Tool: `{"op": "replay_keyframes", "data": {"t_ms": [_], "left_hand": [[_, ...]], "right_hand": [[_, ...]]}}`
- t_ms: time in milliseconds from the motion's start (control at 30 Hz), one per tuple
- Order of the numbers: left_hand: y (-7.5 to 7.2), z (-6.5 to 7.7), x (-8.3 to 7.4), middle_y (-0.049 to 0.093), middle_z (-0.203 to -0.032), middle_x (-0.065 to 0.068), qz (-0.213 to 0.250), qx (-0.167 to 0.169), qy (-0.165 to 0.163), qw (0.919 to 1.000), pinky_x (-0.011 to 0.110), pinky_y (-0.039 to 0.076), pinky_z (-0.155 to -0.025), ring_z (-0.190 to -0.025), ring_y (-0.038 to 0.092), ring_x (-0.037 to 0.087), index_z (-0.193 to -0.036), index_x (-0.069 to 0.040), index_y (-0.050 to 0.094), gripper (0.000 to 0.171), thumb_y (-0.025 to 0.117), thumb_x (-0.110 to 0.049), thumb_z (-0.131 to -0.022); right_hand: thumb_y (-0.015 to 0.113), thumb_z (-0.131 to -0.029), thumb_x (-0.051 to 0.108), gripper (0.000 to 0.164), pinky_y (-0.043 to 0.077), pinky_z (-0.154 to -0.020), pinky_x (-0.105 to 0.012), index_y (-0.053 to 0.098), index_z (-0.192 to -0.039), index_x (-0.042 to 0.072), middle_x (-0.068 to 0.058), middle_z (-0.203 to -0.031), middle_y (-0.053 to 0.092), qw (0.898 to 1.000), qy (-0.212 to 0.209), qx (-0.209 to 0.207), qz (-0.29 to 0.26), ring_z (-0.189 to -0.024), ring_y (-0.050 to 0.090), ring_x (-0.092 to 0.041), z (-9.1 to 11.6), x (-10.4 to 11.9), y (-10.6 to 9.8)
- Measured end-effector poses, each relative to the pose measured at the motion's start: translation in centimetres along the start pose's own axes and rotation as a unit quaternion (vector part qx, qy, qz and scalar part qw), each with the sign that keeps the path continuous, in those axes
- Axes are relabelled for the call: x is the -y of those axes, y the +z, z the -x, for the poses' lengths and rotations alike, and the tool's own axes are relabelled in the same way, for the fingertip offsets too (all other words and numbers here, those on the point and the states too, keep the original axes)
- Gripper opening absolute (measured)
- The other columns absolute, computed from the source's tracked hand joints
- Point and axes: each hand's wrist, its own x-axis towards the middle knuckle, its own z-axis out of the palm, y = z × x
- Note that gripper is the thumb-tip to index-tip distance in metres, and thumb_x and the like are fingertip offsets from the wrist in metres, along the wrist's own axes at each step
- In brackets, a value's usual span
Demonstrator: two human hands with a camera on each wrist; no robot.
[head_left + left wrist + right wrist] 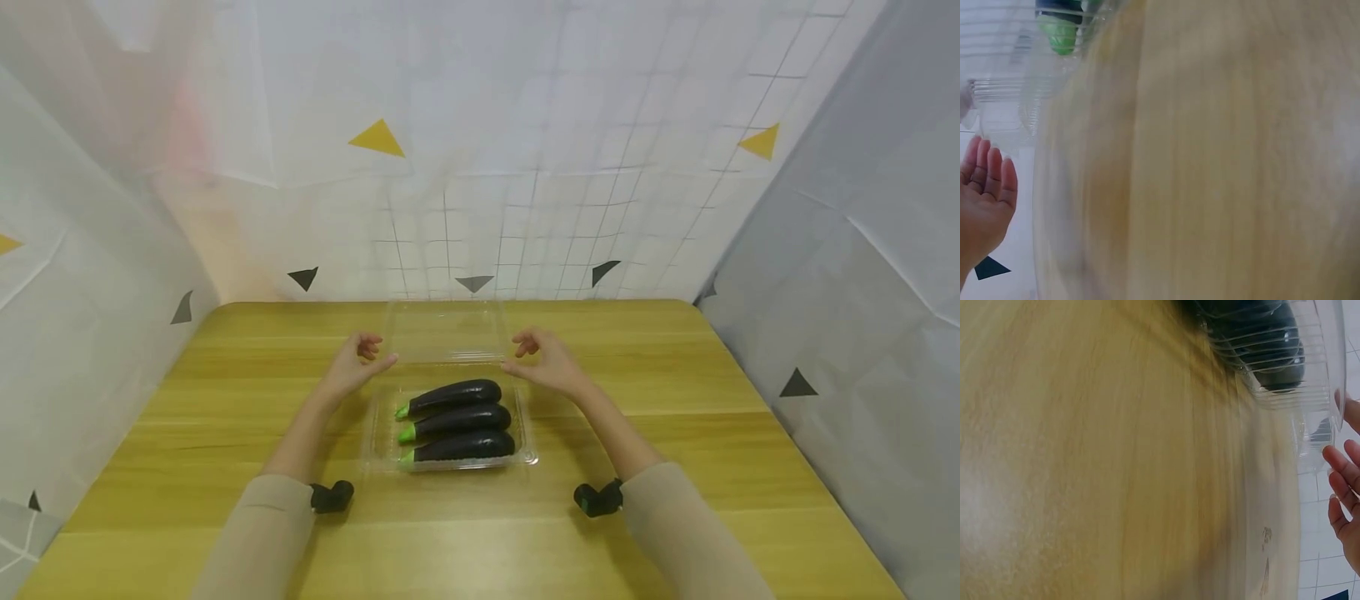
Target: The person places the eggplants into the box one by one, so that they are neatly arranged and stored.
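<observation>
Three dark eggplants with green stem ends lie side by side in a clear plastic clamshell box. Its transparent lid is folded back toward the wall. At the lid's left side is my left hand, thumb by the hinge-side corner; in the left wrist view its fingers extend fairly straight. My right hand mirrors it at the right side, fingers slightly bent and apart. Neither hand visibly grips the lid; whether the thumbs touch its edge I cannot tell.
The box stands on a wooden table. Behind the table rises a pale wall with grid lines and triangle marks. Pale coverings also flank the sides. A small black device is on each wrist.
</observation>
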Motion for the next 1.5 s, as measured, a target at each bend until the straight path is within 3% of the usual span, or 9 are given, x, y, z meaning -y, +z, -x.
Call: {"op": "replay_keyframes", "data": {"t_ms": [267, 367, 533, 867, 1100, 1500], "left_hand": [[-0.3, 0.0, 0.3, 0.043, -0.135, 0.024, 0.033, 0.025, -0.054, 0.9977, 0.049, 0.036, -0.105, -0.126, 0.040, 0.037, -0.141, 0.004, 0.034, 0.078, 0.067, -0.045, -0.088], [-0.4, -0.2, 0.5, 0.041, -0.139, 0.025, 0.034, 0.041, -0.057, 0.9970, 0.050, 0.035, -0.107, -0.129, 0.038, 0.038, -0.143, 0.004, 0.034, 0.079, 0.065, -0.046, -0.090], [-0.2, -0.7, 0.7, 0.042, -0.137, 0.025, 0.055, 0.038, -0.038, 0.9970, 0.048, 0.036, -0.106, -0.126, 0.041, 0.038, -0.142, 0.005, 0.035, 0.068, 0.065, -0.033, -0.093], [0.5, -0.8, 0.1, 0.049, -0.119, 0.020, 0.081, -0.018, -0.001, 0.9966, 0.034, 0.044, -0.094, -0.108, 0.049, 0.030, -0.130, 0.010, 0.037, 0.056, 0.070, -0.010, -0.089], [0.8, -0.4, -0.4, 0.056, -0.104, 0.014, 0.068, -0.041, 0.013, 0.9968, 0.021, 0.047, -0.076, -0.099, 0.053, 0.025, -0.116, 0.006, 0.043, 0.041, 0.071, -0.006, -0.087], [1.3, 0.0, -0.4, 0.059, -0.100, 0.015, 0.080, -0.060, 0.043, 0.9941, 0.021, 0.051, -0.072, -0.093, 0.057, 0.027, -0.112, 0.005, 0.044, 0.038, 0.071, -0.001, -0.086]], "right_hand": [[0.072, -0.084, 0.044, 0.063, 0.047, -0.090, -0.045, 0.055, -0.127, 0.001, -0.010, -0.105, 0.064, 0.999, 0.042, 0.025, -0.003, -0.104, 0.056, -0.029, -0.1, -0.5, 0.2], [0.069, -0.086, 0.047, 0.064, 0.048, -0.090, -0.045, 0.054, -0.129, 0.003, -0.010, -0.107, 0.064, 0.998, 0.055, 0.038, -0.004, -0.105, 0.056, -0.029, -0.1, -0.6, 0.2], [0.065, -0.088, 0.049, 0.066, 0.048, -0.089, -0.045, 0.053, -0.133, 0.003, -0.011, -0.110, 0.064, 0.998, 0.049, 0.048, -0.002, -0.105, 0.056, -0.028, 0.0, -0.7, 0.3], [0.069, -0.088, 0.040, 0.063, 0.045, -0.093, -0.048, 0.052, -0.133, 0.000, -0.013, -0.112, 0.063, 0.999, 0.027, 0.024, -0.028, -0.109, 0.054, -0.030, 0.2, -0.6, 0.7], [0.073, -0.086, 0.034, 0.054, 0.046, -0.093, -0.045, 0.055, -0.127, 0.002, -0.011, -0.110, 0.062, 0.999, 0.030, -0.002, -0.042, -0.107, 0.054, -0.029, 0.1, -0.4, 0.9], [0.073, -0.087, 0.018, 0.030, 0.049, -0.082, -0.041, 0.056, -0.107, 0.005, -0.009, -0.095, 0.064, 0.997, 0.014, -0.077, -0.021, -0.093, 0.059, -0.027, -0.7, 0.6, 0.9]]}}
